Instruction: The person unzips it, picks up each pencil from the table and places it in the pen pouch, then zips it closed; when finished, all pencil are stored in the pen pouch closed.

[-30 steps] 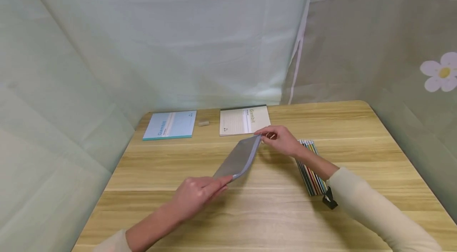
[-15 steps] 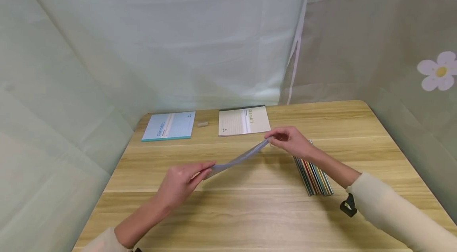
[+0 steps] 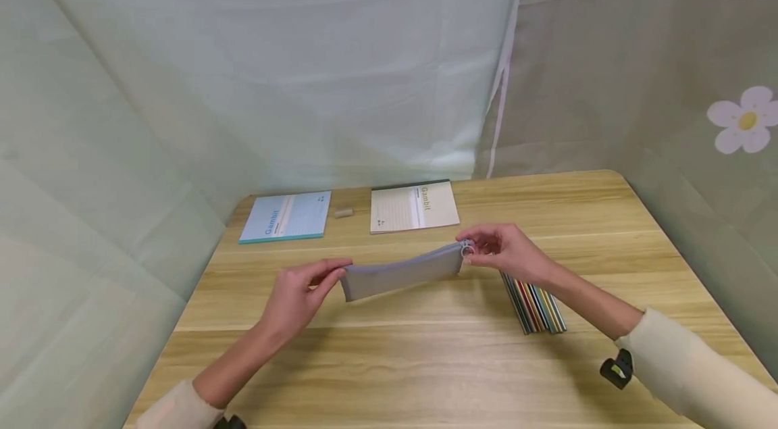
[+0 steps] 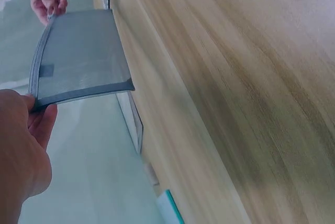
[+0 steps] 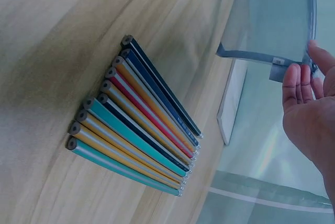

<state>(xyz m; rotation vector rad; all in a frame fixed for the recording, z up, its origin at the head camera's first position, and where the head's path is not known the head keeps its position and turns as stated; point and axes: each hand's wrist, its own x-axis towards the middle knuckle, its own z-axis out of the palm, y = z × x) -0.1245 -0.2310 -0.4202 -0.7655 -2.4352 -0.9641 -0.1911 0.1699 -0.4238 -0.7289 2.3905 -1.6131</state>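
A grey see-through mesh zipper pouch (image 3: 401,278) is held up above the table, its zipper edge on top and its body hanging down. My left hand (image 3: 296,295) pinches its left top corner between thumb and fingers. At the opposite end, my right hand (image 3: 513,255) pinches the zipper end, where a metal ring (image 3: 467,250) shows. In the left wrist view the mesh pouch (image 4: 84,51) looks flat, with a dark border. The right wrist view has its small side tab (image 5: 277,71) beside the right fingers.
A row of several coloured pencils (image 5: 141,124) lies on the wooden table (image 3: 389,375) below the right forearm. Towards the back are a blue notebook (image 3: 286,217), a small eraser-like block (image 3: 343,213) and a cream notebook (image 3: 415,207). Fabric curtains (image 3: 365,78) hang behind.
The pouch has turned from lying tilted, broad face up, to hanging upright from its zipper edge. My left hand has moved left and away from me, my right hand to the right.
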